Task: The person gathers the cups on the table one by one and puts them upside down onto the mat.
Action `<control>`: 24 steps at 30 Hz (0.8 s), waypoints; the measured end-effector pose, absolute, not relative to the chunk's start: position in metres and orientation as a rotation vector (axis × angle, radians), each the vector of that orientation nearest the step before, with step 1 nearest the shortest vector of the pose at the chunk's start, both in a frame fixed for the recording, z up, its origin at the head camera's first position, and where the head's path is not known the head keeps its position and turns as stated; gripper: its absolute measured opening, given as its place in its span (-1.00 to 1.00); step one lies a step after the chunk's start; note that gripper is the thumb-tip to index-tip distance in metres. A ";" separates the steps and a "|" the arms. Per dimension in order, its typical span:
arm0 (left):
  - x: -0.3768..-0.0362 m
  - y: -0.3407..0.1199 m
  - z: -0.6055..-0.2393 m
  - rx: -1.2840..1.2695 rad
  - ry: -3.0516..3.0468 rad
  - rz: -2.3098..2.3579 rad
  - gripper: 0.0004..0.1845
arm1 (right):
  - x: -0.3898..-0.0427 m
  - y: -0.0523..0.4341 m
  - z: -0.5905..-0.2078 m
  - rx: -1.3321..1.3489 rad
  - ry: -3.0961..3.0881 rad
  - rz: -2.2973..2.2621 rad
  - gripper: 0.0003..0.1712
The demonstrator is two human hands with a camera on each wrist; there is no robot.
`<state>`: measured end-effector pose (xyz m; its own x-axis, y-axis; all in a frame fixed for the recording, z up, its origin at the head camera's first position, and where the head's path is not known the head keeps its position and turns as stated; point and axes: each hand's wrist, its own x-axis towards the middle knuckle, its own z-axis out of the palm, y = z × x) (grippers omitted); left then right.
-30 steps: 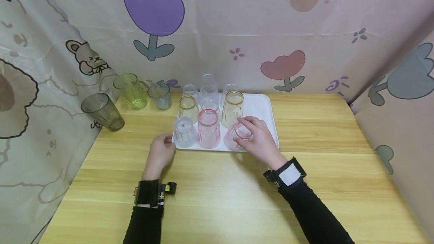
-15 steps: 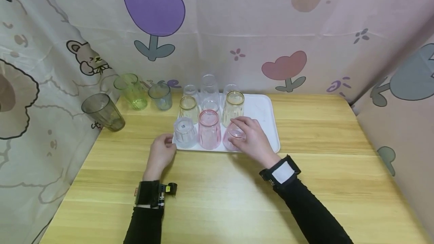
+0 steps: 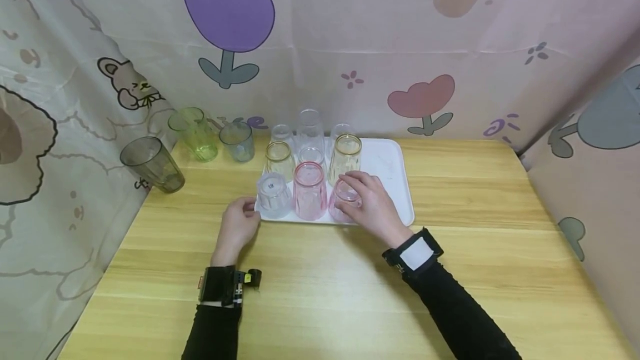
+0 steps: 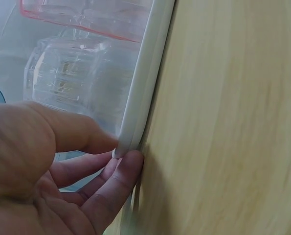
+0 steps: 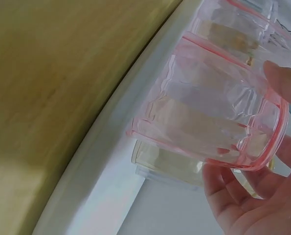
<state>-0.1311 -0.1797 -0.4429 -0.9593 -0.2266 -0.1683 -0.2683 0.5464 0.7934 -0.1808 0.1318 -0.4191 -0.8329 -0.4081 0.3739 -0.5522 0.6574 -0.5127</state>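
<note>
On the pale wooden surface [image 3: 480,193] we see three tumblers standing upright off to the left: a smoky grey ribbed glass tumbler [image 3: 151,164] nearest the curtain, a green translucent tumbler [image 3: 193,134] behind it, and a short blue-grey glass [image 3: 236,141] just beside the green one. A tall pink ribbed cup [image 3: 309,190] stands upside down, with a clear faceted cup [image 3: 273,195] just left of it. Behind them we see two gold-rimmed clear glasses [image 3: 344,157], and further back several clear glasses [image 3: 308,125]. A pale fabric backdrop printed with a purple tulip [image 3: 227,7] and a cartoon rabbit [image 3: 125,85] encloses the surface.
</note>
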 end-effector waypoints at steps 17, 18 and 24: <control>-0.134 -0.193 -0.437 -0.489 2.733 1.602 -0.34 | -0.164 0.158 -0.413 0.683 -2.404 1.039 -0.33; -0.135 -0.194 -0.436 -0.496 2.741 1.639 -0.33 | -0.163 0.160 -0.414 0.670 -2.385 1.049 -0.34; -0.145 -0.205 -0.435 -0.466 2.791 1.828 -0.32 | -0.163 0.180 -0.419 0.534 -2.394 1.115 -0.37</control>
<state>-0.1450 -0.2048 -0.4349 -0.9365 -0.3485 0.0380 -0.1043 0.3806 0.9188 -0.1626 0.1803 -0.4188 -0.8270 -0.1556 0.5402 -0.5136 0.5999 -0.6134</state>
